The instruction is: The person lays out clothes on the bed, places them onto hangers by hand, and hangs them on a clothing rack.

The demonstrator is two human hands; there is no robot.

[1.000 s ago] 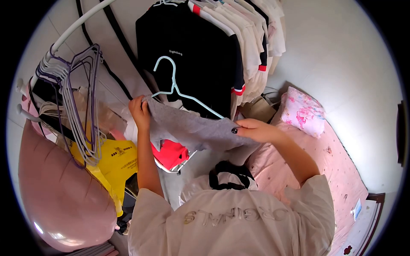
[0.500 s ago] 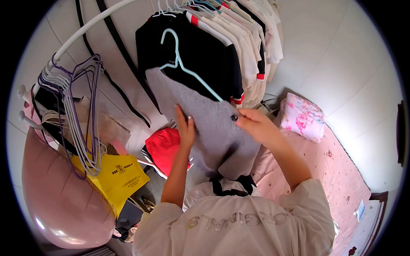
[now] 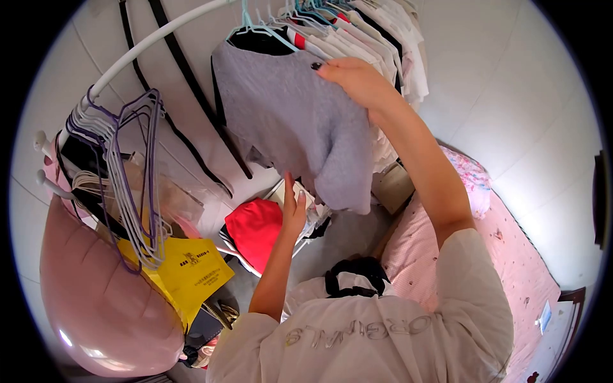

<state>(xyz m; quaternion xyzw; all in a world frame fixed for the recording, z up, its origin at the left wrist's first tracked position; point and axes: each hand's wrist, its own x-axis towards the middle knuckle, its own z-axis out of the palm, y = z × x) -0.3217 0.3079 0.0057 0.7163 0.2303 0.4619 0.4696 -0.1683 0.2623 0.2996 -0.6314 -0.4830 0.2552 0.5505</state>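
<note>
Below the white clothes rail, our right hand grips the gray sweater by its shoulder; our left hand, uncurled, is lower. We appear mid-hanging; the next move likely calls for seating the light-blue hanger.

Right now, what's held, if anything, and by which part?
The right hand holds the grey top by its shoulder; whether the left hand holds anything is unclear.

Head-worn view, forward and down
</note>
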